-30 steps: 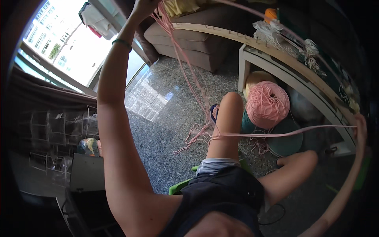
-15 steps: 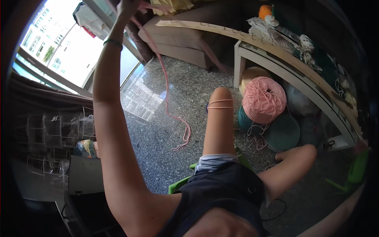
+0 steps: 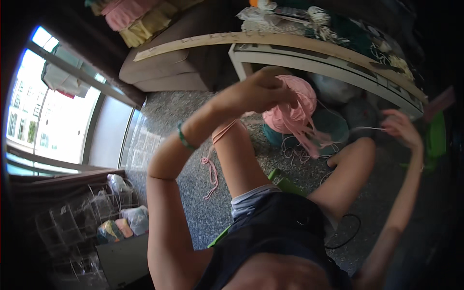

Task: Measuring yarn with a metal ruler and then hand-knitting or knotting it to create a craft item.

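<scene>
My left hand point(image 3: 270, 92) is closed around several pink yarn strands point(image 3: 304, 128), whose loose ends hang blurred below the fingers. Right behind it sits a big ball of pink yarn point(image 3: 302, 89), partly covered by the hand and strands. Off to the right, my right hand point(image 3: 402, 128) is raised, its fingers pinching a thin pale length point(image 3: 368, 128); whether this is a stick or a strand I cannot tell. Loops of pink yarn point(image 3: 225, 131) go round my left knee, and a loose pink tail point(image 3: 210, 176) lies on the floor.
A long wooden strip with hooks point(image 3: 299, 42) lies along the white table's point(image 3: 241, 60) near edge. White yarn point(image 3: 316, 17) is heaped on top. A brown sofa point(image 3: 164, 70) stands behind, a window point(image 3: 53, 116) at left. Green plastic seat parts point(image 3: 285, 182) show beneath me.
My left hand has come down from the upper left to the pink ball, bringing the strands along. My right hand has come into view at the right. The view has also shifted.
</scene>
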